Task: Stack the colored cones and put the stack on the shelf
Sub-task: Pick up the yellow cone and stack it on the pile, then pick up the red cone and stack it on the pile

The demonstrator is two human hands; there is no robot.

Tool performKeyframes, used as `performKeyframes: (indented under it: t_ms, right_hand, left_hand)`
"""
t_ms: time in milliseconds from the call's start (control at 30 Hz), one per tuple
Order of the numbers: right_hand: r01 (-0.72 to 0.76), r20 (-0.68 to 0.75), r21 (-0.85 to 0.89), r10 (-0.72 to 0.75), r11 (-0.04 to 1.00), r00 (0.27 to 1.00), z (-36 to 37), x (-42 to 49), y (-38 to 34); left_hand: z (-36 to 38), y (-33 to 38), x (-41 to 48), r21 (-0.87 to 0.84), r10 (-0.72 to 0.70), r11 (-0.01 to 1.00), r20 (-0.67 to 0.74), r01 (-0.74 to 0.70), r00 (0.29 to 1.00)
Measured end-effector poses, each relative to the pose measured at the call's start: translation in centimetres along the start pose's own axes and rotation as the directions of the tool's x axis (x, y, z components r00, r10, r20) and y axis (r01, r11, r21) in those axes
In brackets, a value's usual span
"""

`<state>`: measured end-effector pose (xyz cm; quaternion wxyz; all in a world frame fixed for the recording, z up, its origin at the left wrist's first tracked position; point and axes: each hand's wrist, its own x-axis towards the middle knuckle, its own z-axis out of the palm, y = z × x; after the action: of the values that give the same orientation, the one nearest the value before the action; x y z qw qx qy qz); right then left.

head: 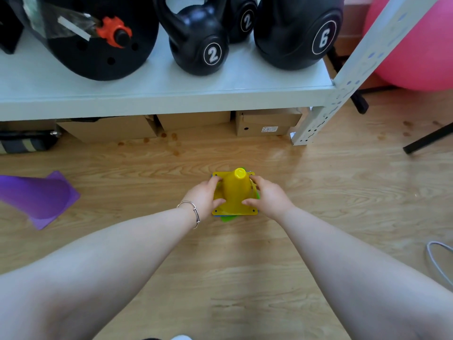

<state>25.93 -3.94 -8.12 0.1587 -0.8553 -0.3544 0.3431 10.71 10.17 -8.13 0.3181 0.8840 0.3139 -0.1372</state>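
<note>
A yellow cone (234, 190) stands upright on the wooden floor, on top of a stack whose blue and green bases (228, 218) peek out underneath. My left hand (204, 196) grips the yellow cone's left side and base. My right hand (266, 196) grips its right side. A purple cone (36, 198) lies on its side on the floor at the far left, apart from the stack. The pale grey shelf (159, 94) runs across the view above and beyond the stack.
On the shelf sit black kettlebells marked 2 (198, 45) and 6 (299, 33) and a black weight plate (98, 38). Cardboard boxes (267, 122) lie under it. A pink exercise ball (411, 45) is at the right, a white cable (438, 263) lower right.
</note>
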Motion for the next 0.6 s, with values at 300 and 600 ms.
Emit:
performKeyframes:
  t_ms: [300,600]
  right_hand:
    - [-0.209,-0.027,-0.112,0.207,0.972,0.978,2.9,-3.5,-1.9]
    - [-0.164,0.048,-0.226,0.179,0.960,0.983,5.1,-4.7,-7.4]
  left_hand:
    - [-1.0,-1.1,-4.9,0.185,-0.014,0.982,-0.058,0.025,0.998]
    - [-3.1,-5.3,-10.9,0.343,-0.144,0.921,-0.144,0.186,0.979]
